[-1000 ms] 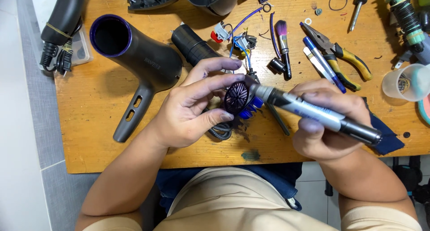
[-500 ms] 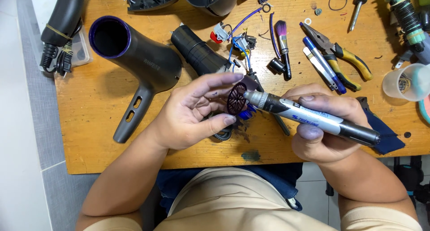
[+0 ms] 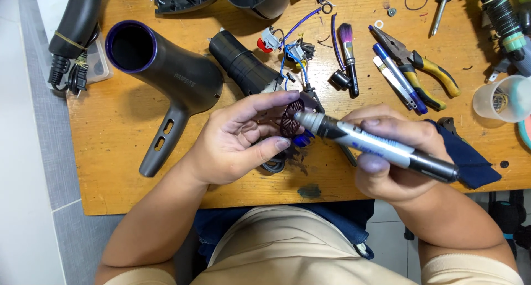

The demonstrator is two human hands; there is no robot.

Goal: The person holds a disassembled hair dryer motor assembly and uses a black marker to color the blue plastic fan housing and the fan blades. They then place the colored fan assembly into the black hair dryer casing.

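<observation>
My left hand (image 3: 235, 141) pinches a small round dark grille (image 3: 291, 119) between thumb and fingers, edge toward me. My right hand (image 3: 398, 152) grips a thick grey marker (image 3: 376, 147), its tip touching the grille's face. Below the grille a blue part and a dark ring are partly hidden by my fingers. A black hair dryer shell (image 3: 166, 75) lies on the wooden table (image 3: 110, 174) to the left, nozzle open toward the far left.
A black cylinder (image 3: 240, 66) with blue wires, a small brush (image 3: 348, 50), pens, yellow-handled pliers (image 3: 426, 72), a screwdriver, a clear cup (image 3: 500, 100) and a dark blue cloth (image 3: 470, 160) lie around. Another dryer and coiled cord sit at the far edge.
My left hand has turned the grille more edge-on and lifted it slightly. The marker tip has slid a little left across the grille.
</observation>
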